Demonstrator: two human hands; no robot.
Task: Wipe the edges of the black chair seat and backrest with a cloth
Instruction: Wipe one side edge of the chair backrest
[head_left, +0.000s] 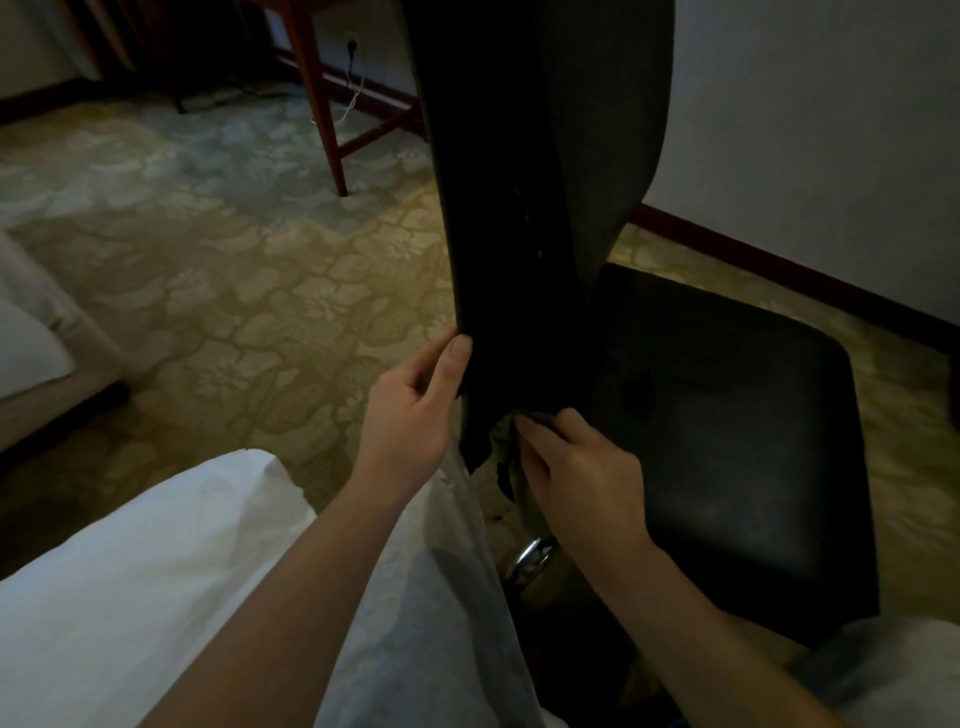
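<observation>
The black chair's backrest (524, 171) rises edge-on through the middle of the view, and its black seat (737, 441) spreads to the right. My left hand (415, 410) grips the backrest's left edge low down, thumb on the near face. My right hand (576, 467) presses a dull olive cloth (506, 441) against the backrest's bottom corner, where it meets the seat. Most of the cloth is hidden under my fingers.
A white garment (156, 597) covers my lap at lower left. A chrome chair part (530, 561) shows under the seat. A wooden table leg (324, 104) and a wall plug with cable (353, 47) stand behind. Patterned carpet (234, 260) lies left; a white wall (805, 130) stands at right.
</observation>
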